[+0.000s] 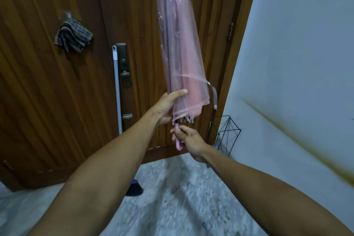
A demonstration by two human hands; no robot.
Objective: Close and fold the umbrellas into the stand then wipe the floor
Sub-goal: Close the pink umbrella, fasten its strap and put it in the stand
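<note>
Two bare forearms reach out: left hand [168,104] gathers the closed pink umbrella [180,48], right hand [188,139] grips its handle [178,142]; wire stand [227,134] and floor [182,197] wiping remain.

A brown wooden door [67,101] meets a white wall [297,53] above speckled floor [182,197].
</note>
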